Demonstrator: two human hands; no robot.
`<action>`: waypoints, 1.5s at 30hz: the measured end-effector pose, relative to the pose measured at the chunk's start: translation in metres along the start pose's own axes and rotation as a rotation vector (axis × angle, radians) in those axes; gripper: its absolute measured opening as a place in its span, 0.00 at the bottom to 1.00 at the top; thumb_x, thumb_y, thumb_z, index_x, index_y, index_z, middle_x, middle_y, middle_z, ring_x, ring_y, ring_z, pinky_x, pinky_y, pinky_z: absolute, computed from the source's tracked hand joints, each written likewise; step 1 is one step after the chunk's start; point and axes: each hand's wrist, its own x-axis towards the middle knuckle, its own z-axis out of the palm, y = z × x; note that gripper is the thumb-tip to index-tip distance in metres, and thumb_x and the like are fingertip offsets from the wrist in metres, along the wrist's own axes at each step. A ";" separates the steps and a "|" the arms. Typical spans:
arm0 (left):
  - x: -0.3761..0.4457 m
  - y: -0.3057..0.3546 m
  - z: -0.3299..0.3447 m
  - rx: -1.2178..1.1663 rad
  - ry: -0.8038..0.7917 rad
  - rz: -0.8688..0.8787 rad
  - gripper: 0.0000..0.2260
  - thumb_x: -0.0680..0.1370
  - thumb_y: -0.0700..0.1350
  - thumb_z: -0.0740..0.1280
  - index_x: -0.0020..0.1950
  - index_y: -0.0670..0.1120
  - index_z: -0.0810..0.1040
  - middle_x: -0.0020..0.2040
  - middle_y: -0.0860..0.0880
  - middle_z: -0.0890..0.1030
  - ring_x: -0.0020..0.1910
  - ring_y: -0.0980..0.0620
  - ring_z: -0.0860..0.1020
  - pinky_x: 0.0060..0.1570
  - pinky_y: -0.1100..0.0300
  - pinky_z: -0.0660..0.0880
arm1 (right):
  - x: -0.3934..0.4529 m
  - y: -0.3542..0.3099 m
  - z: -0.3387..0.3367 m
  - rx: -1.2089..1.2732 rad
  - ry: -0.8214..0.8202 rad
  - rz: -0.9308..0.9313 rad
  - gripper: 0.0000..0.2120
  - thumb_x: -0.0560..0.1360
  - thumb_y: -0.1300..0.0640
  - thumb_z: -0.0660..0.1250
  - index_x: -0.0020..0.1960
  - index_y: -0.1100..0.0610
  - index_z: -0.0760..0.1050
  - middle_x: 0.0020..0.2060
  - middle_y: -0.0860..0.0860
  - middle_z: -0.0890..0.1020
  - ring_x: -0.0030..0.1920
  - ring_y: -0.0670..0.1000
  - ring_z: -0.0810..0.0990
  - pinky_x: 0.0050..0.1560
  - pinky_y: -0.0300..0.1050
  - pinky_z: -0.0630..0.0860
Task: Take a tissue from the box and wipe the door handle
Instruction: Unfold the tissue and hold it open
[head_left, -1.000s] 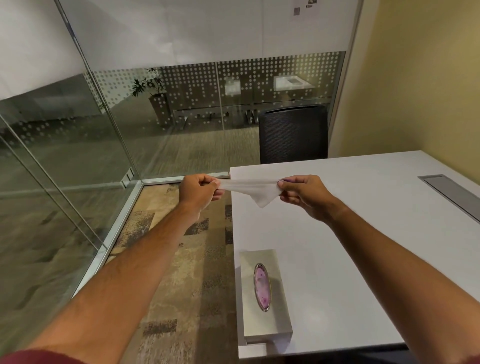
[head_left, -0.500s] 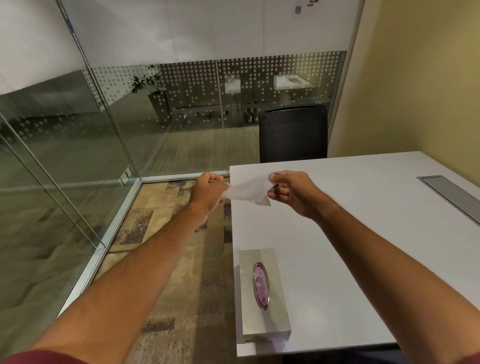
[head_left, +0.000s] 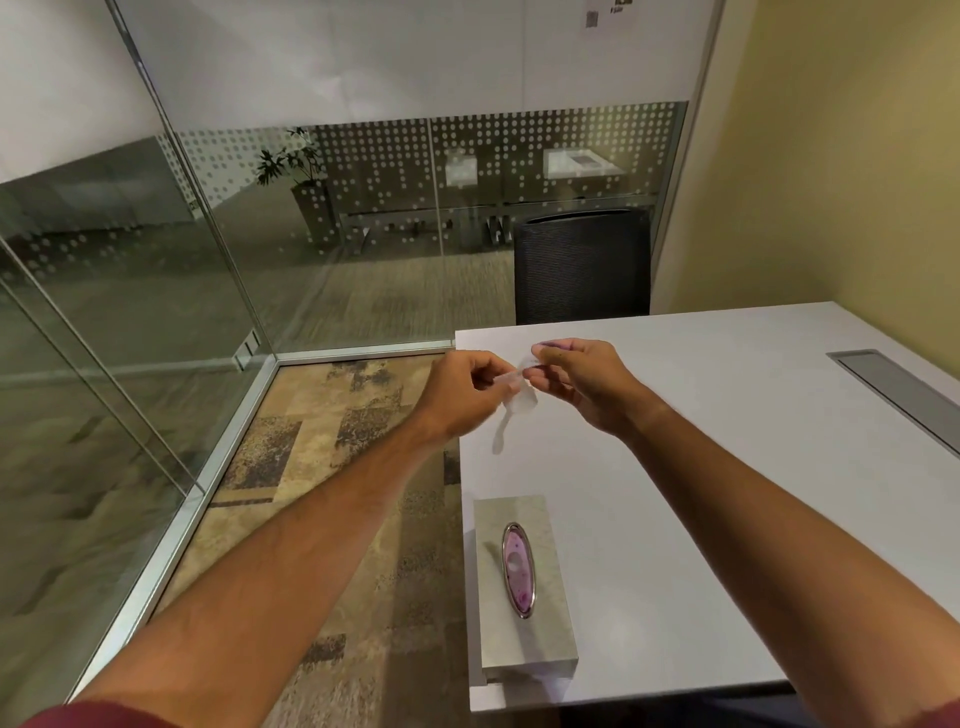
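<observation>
There were two hands, left hand (head_left: 460, 395) and right hand (head_left: 584, 382), one tissue (head_left: 517, 397), one tissue box (head_left: 524, 587), one table (head_left: 701, 509), one chair (head_left: 582, 265) behind the table.

A smooth white rectangular table (head_left: 727, 519) fills the right half of the view, its left edge running beside a patchy tan and brown carpeted floor (head_left: 332, 441). A brushed silver metal tissue box (head_left: 524, 623) with a chrome-rimmed oval slot, pink inside, lies near the table's near left corner. A flat grey metal panel (head_left: 898, 389) sits flush in the tabletop at the far right.
</observation>
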 end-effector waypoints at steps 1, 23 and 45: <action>0.002 0.000 0.000 -0.020 0.024 -0.020 0.04 0.75 0.40 0.74 0.50 0.44 0.84 0.43 0.47 0.85 0.44 0.47 0.84 0.48 0.51 0.83 | -0.001 0.000 0.000 0.011 -0.019 -0.020 0.06 0.77 0.59 0.68 0.53 0.60 0.78 0.47 0.58 0.84 0.42 0.54 0.86 0.39 0.43 0.82; 0.004 -0.001 -0.009 -0.275 -0.015 -0.205 0.11 0.72 0.35 0.76 0.53 0.43 0.83 0.50 0.43 0.85 0.51 0.46 0.83 0.53 0.51 0.81 | 0.000 0.028 0.001 -0.776 0.047 -0.726 0.09 0.73 0.56 0.73 0.52 0.58 0.84 0.45 0.52 0.86 0.38 0.39 0.80 0.41 0.24 0.75; 0.011 -0.013 -0.025 -0.237 0.273 -0.319 0.09 0.72 0.32 0.74 0.42 0.46 0.82 0.45 0.44 0.84 0.41 0.51 0.83 0.37 0.62 0.81 | -0.003 0.018 -0.038 0.026 0.125 -0.211 0.01 0.75 0.63 0.70 0.45 0.60 0.81 0.43 0.57 0.85 0.43 0.57 0.86 0.40 0.44 0.82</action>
